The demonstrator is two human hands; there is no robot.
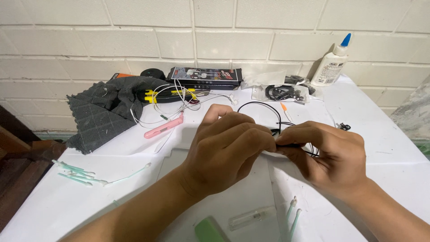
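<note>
A thin black cable (pixel 264 105) is pinched between the left hand (pixel 226 150) and the right hand (pixel 329 154) above a white tabletop (pixel 385 148); its loop lies behind the fingers. What exactly is gripped at the fingertips is hidden, perhaps a small plug. A grey cloth (pixel 105 110) is bunched at the left, with a pink tool (pixel 163 127) just beside it. A glue bottle (pixel 332 62) is stood against the brick wall (pixel 89 36). Green swabs (pixel 80 174) are scattered near the left edge.

White-covered table (pixel 394 152) carries grey cloth (pixel 101 110), glue bottle (pixel 330 65), green swabs (pixel 78 174).
</note>
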